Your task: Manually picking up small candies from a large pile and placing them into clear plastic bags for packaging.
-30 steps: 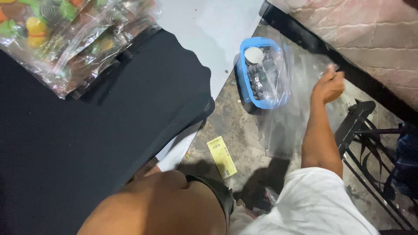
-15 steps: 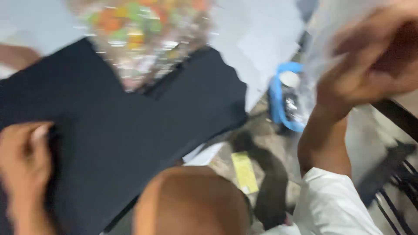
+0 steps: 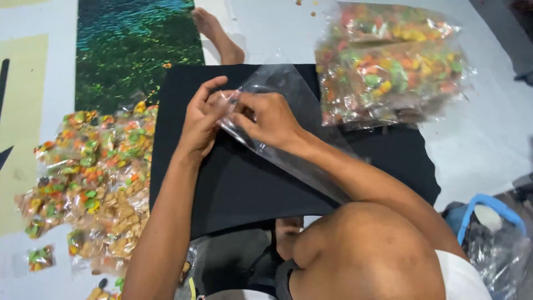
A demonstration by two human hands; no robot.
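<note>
Left hand (image 3: 201,119) and right hand (image 3: 265,118) both pinching mouth of empty clear plastic bag (image 3: 288,114), held just above black cloth (image 3: 239,183). Filled snack packets (image 3: 94,172) left, stacked packets (image 3: 388,66) top right.

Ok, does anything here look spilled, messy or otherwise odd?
A few loose snack crumbs lie on the white floor mat beyond the black cloth, apart from the filled bags. The small packets at the left lie in a loose heap. The empty clear bag in both hands looks intact.
</note>
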